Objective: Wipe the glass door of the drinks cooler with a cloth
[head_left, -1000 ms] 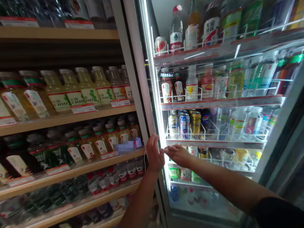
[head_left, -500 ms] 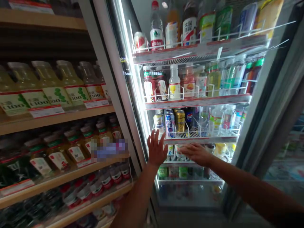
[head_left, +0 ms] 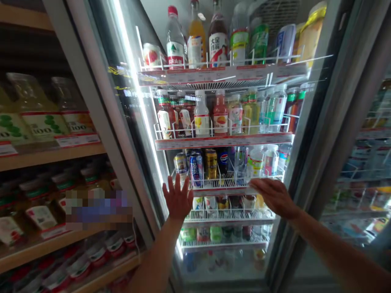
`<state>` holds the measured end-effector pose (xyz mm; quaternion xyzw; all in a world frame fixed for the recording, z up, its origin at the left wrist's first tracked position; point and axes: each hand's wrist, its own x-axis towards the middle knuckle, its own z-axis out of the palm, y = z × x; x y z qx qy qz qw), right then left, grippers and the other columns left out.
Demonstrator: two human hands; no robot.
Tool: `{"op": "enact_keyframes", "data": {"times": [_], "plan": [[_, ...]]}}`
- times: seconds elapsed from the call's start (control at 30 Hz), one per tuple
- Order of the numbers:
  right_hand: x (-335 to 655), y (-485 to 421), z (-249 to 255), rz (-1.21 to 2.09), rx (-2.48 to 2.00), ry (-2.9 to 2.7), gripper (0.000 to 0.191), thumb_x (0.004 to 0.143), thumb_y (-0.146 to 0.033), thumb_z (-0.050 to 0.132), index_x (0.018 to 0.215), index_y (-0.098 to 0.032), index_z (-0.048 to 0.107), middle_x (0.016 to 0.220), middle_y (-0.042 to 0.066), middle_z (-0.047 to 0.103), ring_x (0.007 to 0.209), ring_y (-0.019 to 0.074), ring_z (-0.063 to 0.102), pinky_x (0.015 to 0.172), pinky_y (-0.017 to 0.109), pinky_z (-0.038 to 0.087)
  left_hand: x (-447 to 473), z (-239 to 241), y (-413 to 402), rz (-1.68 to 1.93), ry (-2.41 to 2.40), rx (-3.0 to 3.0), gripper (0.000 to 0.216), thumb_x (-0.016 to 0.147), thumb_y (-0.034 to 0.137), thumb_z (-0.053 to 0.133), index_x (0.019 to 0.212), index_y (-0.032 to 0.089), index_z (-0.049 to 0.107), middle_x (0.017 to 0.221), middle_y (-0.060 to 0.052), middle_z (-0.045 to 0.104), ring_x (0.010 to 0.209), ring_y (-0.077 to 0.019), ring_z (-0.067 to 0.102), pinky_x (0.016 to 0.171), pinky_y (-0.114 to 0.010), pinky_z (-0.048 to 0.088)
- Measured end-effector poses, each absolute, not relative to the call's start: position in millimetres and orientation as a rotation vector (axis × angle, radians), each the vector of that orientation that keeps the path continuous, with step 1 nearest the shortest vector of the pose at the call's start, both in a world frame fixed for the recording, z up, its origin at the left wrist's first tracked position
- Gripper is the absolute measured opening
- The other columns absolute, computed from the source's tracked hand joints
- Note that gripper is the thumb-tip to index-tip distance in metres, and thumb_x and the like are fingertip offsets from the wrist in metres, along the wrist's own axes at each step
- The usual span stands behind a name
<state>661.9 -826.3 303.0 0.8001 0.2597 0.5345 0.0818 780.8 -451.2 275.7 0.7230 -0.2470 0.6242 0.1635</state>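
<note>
Both my hands are raised in front of a lit fridge (head_left: 303,134), which stands straight ahead of me with its shelves full of drinks. My left hand (head_left: 178,201) is wide open and empty, fingers spread and pointing up, and it covers the left end of the can shelf (head_left: 226,189) from where I look. My right hand (head_left: 273,197) is empty too, held flatter, its fingers close together and pointing left, in front of the right end of that same shelf. The two hands are well apart; I cannot tell whether either one touches glass. Between and above them I see a silver can (head_left: 181,162), a blue can (head_left: 196,169), a gold can (head_left: 211,164) and a Pepsi bottle (head_left: 223,158) in a row, the blue can just above my left fingertips. One shelf higher, a white bottle (head_left: 201,116) stands beside a red bottle (head_left: 220,114). On the top shelf, a red-capped bottle (head_left: 175,47) is next to an orange bottle (head_left: 196,40). To my left, wooden shelves (head_left: 55,156) carry more bottles, partly blurred.
</note>
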Motion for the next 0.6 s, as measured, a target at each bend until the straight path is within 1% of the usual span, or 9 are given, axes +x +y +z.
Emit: {"op": "enact_keyframes", "data": {"times": [0.1,0.17,0.23,0.33,0.4,0.53,0.6], "plan": [[672,-845,327,2.065,2.263,0.376,0.057,0.092,-0.012,0.055,0.145,-0.031,0.049,0.133,0.005,0.066,0.113,0.0223,0.062,0.100,0.041,0.045,781,277,-452,1.817,-0.696,2.068,0.067,0.093,0.032,0.056,0.155,0.030,0.031,0.164,-0.007,0.026,0.154,-0.0320,0.011,0.124,-0.061,0.012],[676,-845,320,2.249,2.166,0.174,0.056,0.091,-0.014,0.057,0.145,-0.030,0.051,0.133,0.008,0.065,0.112,0.0259,0.062,0.098,0.044,0.046,780,278,-453,1.843,-0.698,2.083,0.069,0.093,0.031,0.056,0.156,0.030,0.028,0.165,-0.006,0.022,0.154,-0.0319,0.010,0.124,-0.059,0.011],[675,-838,295,2.237,2.184,0.121,0.061,0.090,-0.014,0.058,0.148,-0.028,0.046,0.137,0.011,0.062,0.115,0.0290,0.060,0.096,0.046,0.048,779,279,-453,1.852,-0.697,2.091,0.070,0.093,0.031,0.056,0.157,0.030,0.027,0.166,-0.006,0.020,0.154,-0.0320,0.010,0.124,-0.059,0.012],[669,-835,267,2.087,2.292,0.199,0.066,0.090,-0.013,0.055,0.153,-0.025,0.038,0.141,0.014,0.058,0.116,0.0290,0.060,0.095,0.046,0.048,779,280,-453,1.852,-0.700,2.092,0.070,0.093,0.032,0.055,0.157,0.031,0.026,0.165,-0.006,0.021,0.154,-0.0321,0.011,0.124,-0.059,0.013],[668,-845,277,2.090,2.297,0.182,0.062,0.092,-0.014,0.051,0.153,-0.025,0.040,0.142,0.014,0.058,0.117,0.0290,0.060,0.098,0.048,0.047,778,281,-454,1.866,-0.704,2.084,0.069,0.093,0.032,0.055,0.157,0.032,0.026,0.166,-0.005,0.020,0.154,-0.0316,0.012,0.125,-0.058,0.012],[679,-861,331,2.419,2.155,-0.130,0.049,0.095,-0.020,0.049,0.144,-0.021,0.053,0.143,0.013,0.058,0.125,0.0324,0.053,0.101,0.052,0.044,777,281,-455,1.911,-0.686,2.082,0.067,0.095,0.032,0.052,0.157,0.029,0.026,0.166,-0.005,0.019,0.154,-0.0314,0.012,0.125,-0.055,0.011],[685,-853,335,2.496,2.119,-0.189,0.048,0.094,-0.019,0.051,0.142,-0.021,0.056,0.142,0.013,0.058,0.125,0.0320,0.054,0.102,0.052,0.044,776,280,-456,1.900,-0.669,2.111,0.067,0.095,0.033,0.051,0.157,0.029,0.026,0.166,-0.006,0.019,0.154,-0.0318,0.011,0.125,-0.055,0.011]]}}
